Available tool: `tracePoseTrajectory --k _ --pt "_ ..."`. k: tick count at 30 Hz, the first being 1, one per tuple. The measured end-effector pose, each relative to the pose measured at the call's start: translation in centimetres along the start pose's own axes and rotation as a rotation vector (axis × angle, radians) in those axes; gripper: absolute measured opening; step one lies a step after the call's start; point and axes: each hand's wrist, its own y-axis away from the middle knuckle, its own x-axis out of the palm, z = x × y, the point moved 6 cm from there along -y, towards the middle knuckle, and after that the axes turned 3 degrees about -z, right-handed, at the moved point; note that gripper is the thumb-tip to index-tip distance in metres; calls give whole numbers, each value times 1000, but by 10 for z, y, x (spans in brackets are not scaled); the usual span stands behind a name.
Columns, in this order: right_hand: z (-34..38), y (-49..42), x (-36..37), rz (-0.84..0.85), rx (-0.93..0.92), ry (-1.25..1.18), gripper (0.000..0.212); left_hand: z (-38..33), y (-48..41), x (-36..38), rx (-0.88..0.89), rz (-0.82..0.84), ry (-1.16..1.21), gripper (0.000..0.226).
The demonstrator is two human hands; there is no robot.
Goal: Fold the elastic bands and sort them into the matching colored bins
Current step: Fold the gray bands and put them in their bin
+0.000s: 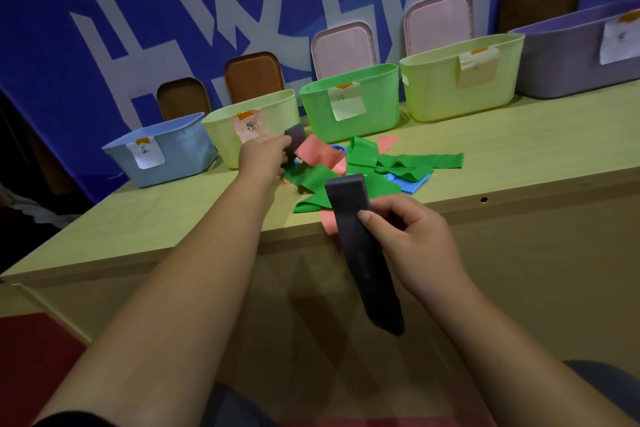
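Much of the sorting looks undone: a loose pile of bands [367, 163], green, salmon-pink and blue, lies unfolded on the worktop [173, 218] just in front of the green bin [349, 104]. The right hand [415, 239], well in front of that bin at the worktop's near edge, pinches a dark grey band [360, 253] between thumb and curled fingers. The band is doubled over into a flat strip and hangs down past the edge, so its fold seems made and only the drop is left. The left hand [263, 158], in front of and to the left of the green bin, has its fingers closed on a second dark piece [296, 138] at the pile's edge; whether this is a separate band I cannot tell. A purple-grey bin [571, 55] far to the right of the green one is probably its home. No bin's inside shows, so what is already sorted cannot be judged.
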Motion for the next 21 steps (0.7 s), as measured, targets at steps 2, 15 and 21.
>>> tracePoseTrajectory --k 2,15,21 --pt "2 2 0 -1 -1 -1 11 -2 -1 -16 24 -50 54 18" --pt "6 22 13 125 65 -172 12 -25 151 -113 303 -211 257 15" --pt "5 35 16 208 86 -258 8 -3 224 -132 344 -175 242 14"
